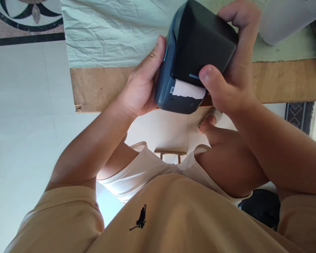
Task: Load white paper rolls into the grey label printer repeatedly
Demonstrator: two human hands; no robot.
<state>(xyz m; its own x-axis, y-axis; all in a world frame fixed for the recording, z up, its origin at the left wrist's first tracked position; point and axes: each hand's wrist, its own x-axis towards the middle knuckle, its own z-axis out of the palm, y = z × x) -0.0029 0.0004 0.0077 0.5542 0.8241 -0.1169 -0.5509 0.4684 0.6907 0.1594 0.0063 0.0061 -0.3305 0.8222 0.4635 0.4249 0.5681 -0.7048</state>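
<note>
A dark label printer (pixel 202 45) marked NIIMBOT is held up above the table's near edge, tilted, with its lid facing me. A white strip of label paper (pixel 189 90) with a ragged edge sticks out of its slot. My left hand (pixel 144 79) grips the printer's left side, the thumb along its blue-grey body and the other fingers hidden behind. My right hand (pixel 237 66) is wrapped round its right side, thumb pressed on the lid near the lettering and a bent finger at the top right corner.
A pale green cloth (pixel 107 35) covers the wooden table (pixel 100 84), whose bare near edge shows. At the top right stands a white object (pixel 284 21), partly cut off. Below are my legs, a small wooden stool (pixel 170 153) and a tiled floor (pixel 23 123). A dark bag-like thing (pixel 264 207) lies low right.
</note>
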